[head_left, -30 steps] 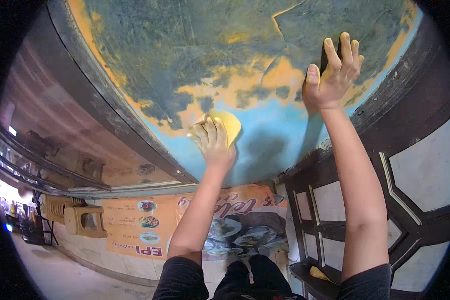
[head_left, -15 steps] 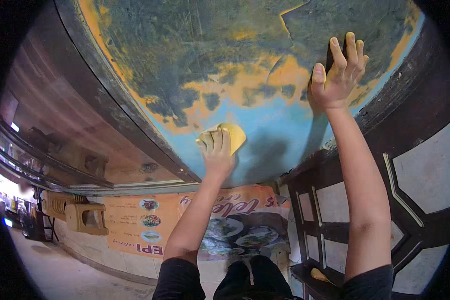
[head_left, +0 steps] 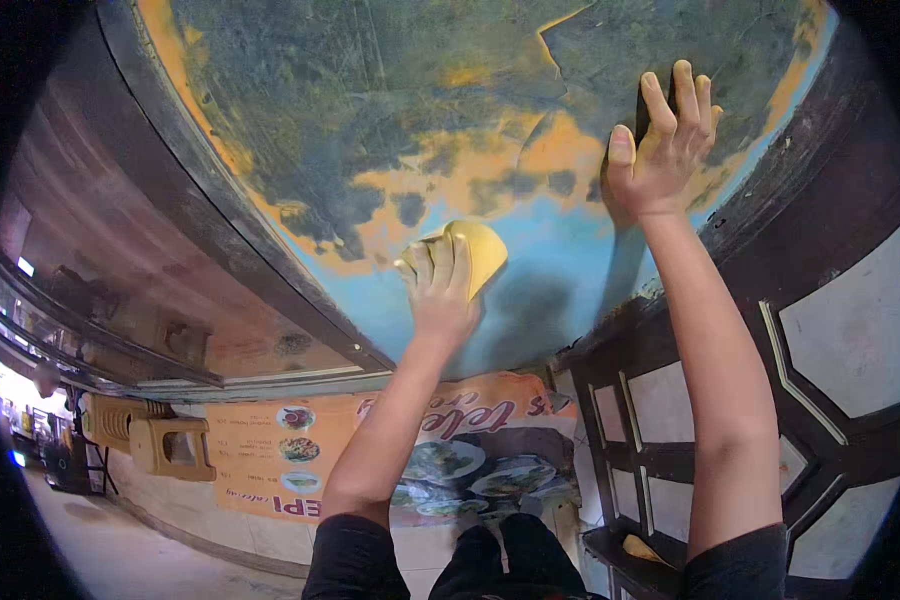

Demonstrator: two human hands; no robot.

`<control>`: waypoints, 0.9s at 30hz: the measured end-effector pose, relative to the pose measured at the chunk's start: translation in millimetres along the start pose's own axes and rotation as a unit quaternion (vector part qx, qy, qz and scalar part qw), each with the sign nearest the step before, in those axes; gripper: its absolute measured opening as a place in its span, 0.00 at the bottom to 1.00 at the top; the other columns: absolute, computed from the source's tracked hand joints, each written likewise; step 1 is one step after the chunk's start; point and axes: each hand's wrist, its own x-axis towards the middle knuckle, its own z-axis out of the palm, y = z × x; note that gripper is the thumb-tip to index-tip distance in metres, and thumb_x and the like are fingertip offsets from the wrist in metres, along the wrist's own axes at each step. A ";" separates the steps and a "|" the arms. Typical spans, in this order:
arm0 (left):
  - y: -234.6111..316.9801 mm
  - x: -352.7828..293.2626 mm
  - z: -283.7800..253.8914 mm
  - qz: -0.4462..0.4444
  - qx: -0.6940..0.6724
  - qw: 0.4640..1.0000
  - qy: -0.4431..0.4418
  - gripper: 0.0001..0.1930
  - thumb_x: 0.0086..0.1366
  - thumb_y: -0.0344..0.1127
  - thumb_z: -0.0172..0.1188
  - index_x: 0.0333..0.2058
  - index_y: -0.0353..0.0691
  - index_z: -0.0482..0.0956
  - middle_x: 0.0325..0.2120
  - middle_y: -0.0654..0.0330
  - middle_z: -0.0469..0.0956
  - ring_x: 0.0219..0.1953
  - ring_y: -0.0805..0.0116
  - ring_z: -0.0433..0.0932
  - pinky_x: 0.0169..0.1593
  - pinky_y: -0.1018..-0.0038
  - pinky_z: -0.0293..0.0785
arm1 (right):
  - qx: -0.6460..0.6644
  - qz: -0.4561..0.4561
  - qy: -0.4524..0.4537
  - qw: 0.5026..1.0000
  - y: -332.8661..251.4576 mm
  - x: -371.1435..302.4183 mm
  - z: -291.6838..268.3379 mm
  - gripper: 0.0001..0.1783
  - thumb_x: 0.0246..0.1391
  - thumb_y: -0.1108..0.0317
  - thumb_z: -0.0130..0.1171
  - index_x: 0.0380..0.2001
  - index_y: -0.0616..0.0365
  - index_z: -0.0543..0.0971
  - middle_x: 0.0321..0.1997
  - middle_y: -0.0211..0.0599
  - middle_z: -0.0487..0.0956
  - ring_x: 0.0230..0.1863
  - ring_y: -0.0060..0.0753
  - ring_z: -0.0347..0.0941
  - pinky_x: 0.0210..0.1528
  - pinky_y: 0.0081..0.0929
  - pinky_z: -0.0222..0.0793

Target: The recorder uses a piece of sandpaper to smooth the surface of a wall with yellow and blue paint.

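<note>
A wall panel (head_left: 300, 90) rises before me, its paint worn into dark grey-green, orange and light blue patches. My left hand (head_left: 440, 280) presses a folded yellow sheet of sandpaper (head_left: 487, 255) against it, where orange meets blue. The fingers lie over the sheet, and one side of it sticks out to their right. Higher up and to the right, my right hand (head_left: 665, 150) rests on the dark part with fingers spread and nothing held. Dust coats the fingertips of both hands.
A dark wooden frame (head_left: 240, 215) borders the panel on the left. On the right stands a dark lattice with pale panes (head_left: 840, 330). An orange printed banner (head_left: 260, 450) lies below, near my feet. Stacked tan plastic stools (head_left: 170, 445) stand at lower left; a yellowish piece (head_left: 642, 548) sits on a ledge.
My left hand has slid the sandpaper a little up and to the right across the panel. My right hand keeps its place on the panel; the whole view has shifted slightly.
</note>
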 end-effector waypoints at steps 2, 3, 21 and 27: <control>8.3 29.9 -17.1 -0.019 -0.050 0.997 0.058 0.34 0.54 0.35 0.57 0.62 0.34 0.66 0.62 0.41 0.63 0.64 0.27 0.57 0.62 0.27 0.43 | -0.003 -0.010 0.000 1.000 2.8 1.0 -3.5 0.32 0.56 0.47 0.48 0.65 0.34 0.66 0.74 0.32 0.58 0.75 0.48 0.47 0.72 0.64 0.35; 7.2 41.0 -22.0 -0.019 -0.046 0.997 0.057 0.34 0.54 0.35 0.57 0.62 0.34 0.66 0.62 0.41 0.63 0.64 0.27 0.57 0.62 0.27 0.43 | -0.001 -0.007 0.000 1.000 0.4 1.6 -2.7 0.32 0.56 0.47 0.48 0.65 0.34 0.66 0.74 0.32 0.58 0.75 0.48 0.47 0.72 0.64 0.35; 9.3 6.6 10.4 -0.057 -0.018 0.997 0.055 0.41 0.52 0.31 0.59 0.66 0.28 0.58 0.67 0.34 0.54 0.68 0.20 0.43 0.65 0.28 0.36 | 0.010 -0.013 0.009 1.000 0.7 3.9 -2.9 0.31 0.57 0.48 0.49 0.65 0.34 0.65 0.74 0.34 0.58 0.74 0.50 0.48 0.71 0.63 0.36; -0.7 -44.4 23.5 -0.043 -0.056 0.997 -0.014 0.38 0.55 0.32 0.60 0.65 0.27 0.59 0.66 0.32 0.54 0.67 0.19 0.45 0.65 0.28 0.34 | 0.007 -0.006 0.009 1.000 -4.8 -0.8 1.1 0.31 0.58 0.47 0.47 0.65 0.34 0.65 0.73 0.33 0.59 0.73 0.50 0.51 0.71 0.63 0.37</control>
